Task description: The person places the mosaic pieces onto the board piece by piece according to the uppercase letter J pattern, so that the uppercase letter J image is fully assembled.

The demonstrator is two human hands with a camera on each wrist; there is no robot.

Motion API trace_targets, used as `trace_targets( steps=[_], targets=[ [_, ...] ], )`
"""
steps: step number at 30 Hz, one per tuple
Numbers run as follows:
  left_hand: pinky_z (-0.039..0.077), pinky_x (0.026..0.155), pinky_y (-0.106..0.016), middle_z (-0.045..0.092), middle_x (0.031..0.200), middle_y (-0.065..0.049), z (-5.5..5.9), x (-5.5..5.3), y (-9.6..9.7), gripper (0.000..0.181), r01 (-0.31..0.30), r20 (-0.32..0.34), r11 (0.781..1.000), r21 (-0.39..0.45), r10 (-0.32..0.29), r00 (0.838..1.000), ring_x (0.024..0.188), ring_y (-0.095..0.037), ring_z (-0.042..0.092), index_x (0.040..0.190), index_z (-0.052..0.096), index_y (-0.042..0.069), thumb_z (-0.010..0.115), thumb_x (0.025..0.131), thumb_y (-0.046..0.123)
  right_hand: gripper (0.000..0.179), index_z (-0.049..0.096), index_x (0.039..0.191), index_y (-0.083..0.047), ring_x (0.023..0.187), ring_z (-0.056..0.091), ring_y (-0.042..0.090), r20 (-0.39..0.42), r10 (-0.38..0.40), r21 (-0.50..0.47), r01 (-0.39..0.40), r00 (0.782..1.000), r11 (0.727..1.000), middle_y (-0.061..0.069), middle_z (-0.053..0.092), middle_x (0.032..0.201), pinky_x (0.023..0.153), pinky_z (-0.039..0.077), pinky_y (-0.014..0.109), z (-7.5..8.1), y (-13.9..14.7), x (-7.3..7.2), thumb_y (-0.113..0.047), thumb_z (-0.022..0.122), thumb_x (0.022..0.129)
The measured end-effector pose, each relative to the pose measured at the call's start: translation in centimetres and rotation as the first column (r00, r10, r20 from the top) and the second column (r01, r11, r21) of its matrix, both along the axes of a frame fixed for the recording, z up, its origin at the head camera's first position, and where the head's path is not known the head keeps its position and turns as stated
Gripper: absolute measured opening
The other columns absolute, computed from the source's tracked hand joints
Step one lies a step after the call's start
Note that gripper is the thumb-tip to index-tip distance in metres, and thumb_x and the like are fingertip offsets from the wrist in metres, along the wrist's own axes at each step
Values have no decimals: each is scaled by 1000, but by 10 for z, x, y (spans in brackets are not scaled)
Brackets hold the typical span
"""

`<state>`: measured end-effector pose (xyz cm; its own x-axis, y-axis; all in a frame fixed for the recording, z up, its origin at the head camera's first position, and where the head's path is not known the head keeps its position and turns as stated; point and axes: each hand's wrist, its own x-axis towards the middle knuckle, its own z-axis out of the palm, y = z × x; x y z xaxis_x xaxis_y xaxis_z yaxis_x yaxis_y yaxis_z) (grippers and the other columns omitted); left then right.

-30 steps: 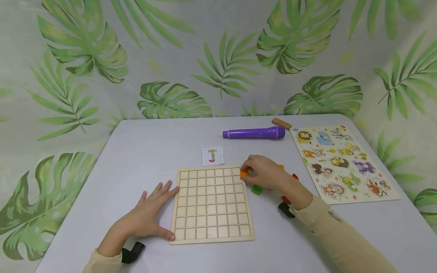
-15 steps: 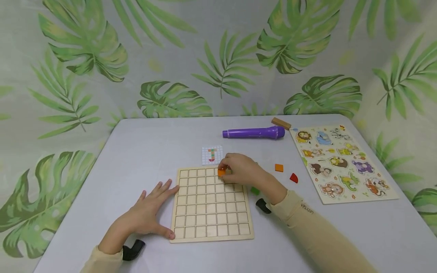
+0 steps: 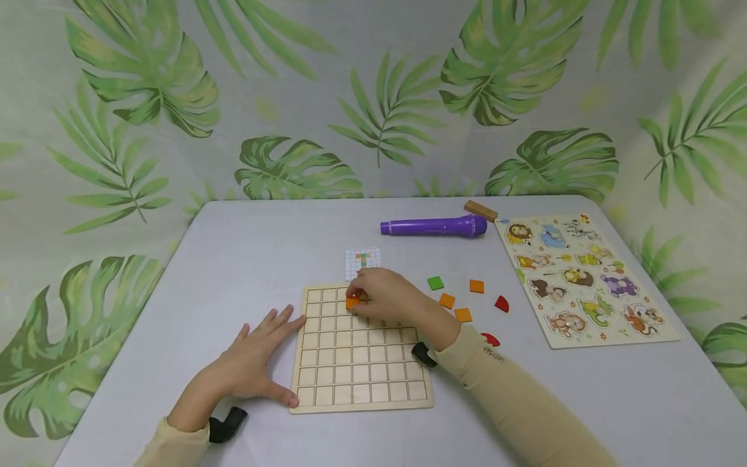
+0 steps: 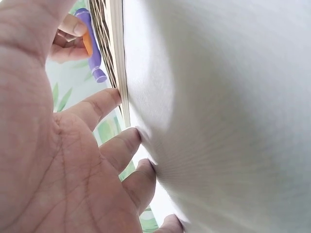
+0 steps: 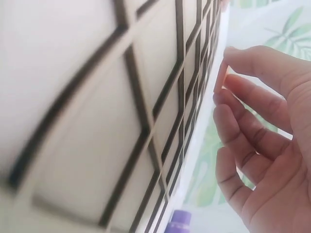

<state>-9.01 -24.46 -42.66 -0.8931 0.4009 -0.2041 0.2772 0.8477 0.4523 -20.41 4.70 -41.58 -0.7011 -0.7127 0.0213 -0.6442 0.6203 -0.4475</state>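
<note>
A square wooden grid board (image 3: 353, 393) lies on the white table. My right hand (image 3: 385, 295) pinches an orange square tile (image 3: 353, 303) over the board's back rows; in the right wrist view the tile (image 5: 221, 77) is seen edge-on between thumb and fingers, apart from the grid. My left hand (image 3: 251, 363) rests with spread fingers at the board's left side, thumb at the near corner and a fingertip on the edge. A small pattern card (image 3: 353, 264) behind the board shows a coloured figure, partly hidden by my right hand.
Right of the board lie a green tile (image 3: 435, 283), several orange tiles (image 3: 476, 286) and red quarter-round pieces (image 3: 502, 303). A purple microphone (image 3: 434, 227) and a wooden block (image 3: 481, 211) lie at the back. An animal puzzle board (image 3: 589, 285) lies at the right.
My right hand has carried the orange tile leftward from the board's right edge to over its back rows, uncovering the loose tiles. My left hand stays at the board's left edge.
</note>
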Motion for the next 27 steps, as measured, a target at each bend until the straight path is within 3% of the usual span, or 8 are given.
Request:
trace_targets(
  steps=[3,27],
  targets=[
    [14,119,-88,21,180,-16,0,0,0,139,-1,1,1000,-4,1,1000,165,-51,18,169,36,24,97,54,71,23,81,116,-9,93,65,15,6,0,10,0,1000,1000,3,74,107,89,58,33,0,-5,0,-23,79,99],
    [16,120,-87,21,181,-14,0,-1,0,138,7,6,1000,-17,-7,1000,165,-49,19,170,34,26,95,55,74,24,82,119,-7,98,68,15,20,17,13,-17,1000,1000,5,74,113,90,60,33,-5,-16,2,-18,79,98]
  ],
)
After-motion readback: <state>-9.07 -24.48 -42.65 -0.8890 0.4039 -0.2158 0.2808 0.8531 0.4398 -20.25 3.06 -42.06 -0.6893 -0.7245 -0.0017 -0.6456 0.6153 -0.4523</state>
